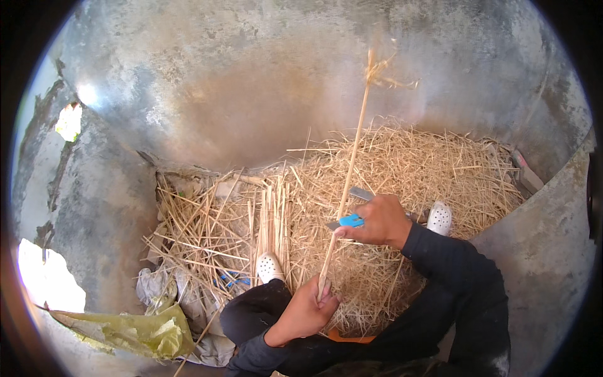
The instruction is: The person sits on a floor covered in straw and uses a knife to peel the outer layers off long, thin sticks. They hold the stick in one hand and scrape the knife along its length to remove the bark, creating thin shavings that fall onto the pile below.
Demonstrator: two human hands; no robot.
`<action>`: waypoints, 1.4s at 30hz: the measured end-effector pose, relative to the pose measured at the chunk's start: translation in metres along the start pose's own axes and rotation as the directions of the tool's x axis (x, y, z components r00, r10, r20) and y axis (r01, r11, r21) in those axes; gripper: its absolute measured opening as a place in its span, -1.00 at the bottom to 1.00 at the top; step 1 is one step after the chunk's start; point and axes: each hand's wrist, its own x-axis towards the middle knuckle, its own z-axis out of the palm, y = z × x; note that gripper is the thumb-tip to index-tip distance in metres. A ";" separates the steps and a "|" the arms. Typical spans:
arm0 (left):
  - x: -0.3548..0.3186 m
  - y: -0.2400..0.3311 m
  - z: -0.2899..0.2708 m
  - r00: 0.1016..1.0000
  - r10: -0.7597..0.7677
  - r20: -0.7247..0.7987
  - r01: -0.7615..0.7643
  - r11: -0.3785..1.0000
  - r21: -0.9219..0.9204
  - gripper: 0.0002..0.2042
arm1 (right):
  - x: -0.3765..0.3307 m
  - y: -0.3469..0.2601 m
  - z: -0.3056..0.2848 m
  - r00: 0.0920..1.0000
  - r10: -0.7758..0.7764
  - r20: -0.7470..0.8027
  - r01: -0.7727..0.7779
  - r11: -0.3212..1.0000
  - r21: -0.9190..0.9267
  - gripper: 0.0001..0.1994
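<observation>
A long pale stalk [355,151] runs upward and slightly right from my left hand [306,312], whose fingers are closed round its lower end. Frayed, leafy strips [380,74] hang off the stalk's far tip. My right hand [382,221] is wrapped round a blue-handled cutting knife [350,220], with its dark tip against the stalk a little above my left hand. A flat grey metal piece [361,193] also juts out by the right knuckles; whether it belongs to the same tool I cannot tell.
Shredded straw [414,166] is heaped ahead and to the right. Loose stalks [207,232] lie scattered at left, beside a lined-up bundle [272,213]. White clogs [270,267] are on my feet. Yellow-green sheeting [135,330] lies at lower left. A grey wall [251,81] rises behind.
</observation>
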 end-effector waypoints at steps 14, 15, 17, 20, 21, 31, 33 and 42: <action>-0.006 0.013 -0.004 0.997 0.034 -0.072 -0.030 0.998 0.047 -0.75 | 0.035 0.022 -0.018 0.997 -0.074 -0.001 0.073 0.988 -0.136 -0.33; -0.007 0.012 -0.004 0.997 0.041 -0.070 -0.037 0.998 0.057 -0.76 | 0.033 0.027 -0.019 0.998 -0.057 0.016 0.058 0.989 -0.136 -0.33; -0.010 0.012 0.000 0.997 0.015 -0.078 -0.013 0.999 0.036 -0.75 | 0.034 0.032 -0.018 0.998 -0.057 0.020 0.060 0.985 -0.159 -0.33; -0.013 0.004 0.003 0.997 -0.013 -0.073 0.013 1.000 -0.005 -0.74 | 0.034 0.034 -0.015 0.999 -0.041 0.025 0.045 0.978 -0.202 -0.31; -0.014 0.001 0.005 0.997 -0.022 -0.070 0.020 1.000 -0.020 -0.74 | 0.034 0.036 -0.015 0.999 0.000 0.046 0.009 0.979 -0.206 -0.30; -0.070 0.009 0.035 0.959 -0.240 0.150 0.266 0.945 -0.189 -0.74 | 0.036 0.116 -0.036 0.816 0.576 0.041 -0.546 0.793 -0.269 -0.22; -0.071 -0.014 0.037 0.975 -0.177 0.133 0.205 0.950 -0.236 -0.74 | 0.028 0.117 -0.034 0.755 0.644 0.125 -0.596 0.753 -0.277 -0.23; -0.022 -0.022 0.015 0.966 0.006 0.260 0.252 0.227 -0.941 -0.73 | -0.007 -0.015 -0.018 0.974 0.008 0.226 -0.013 1.000 0.017 -0.24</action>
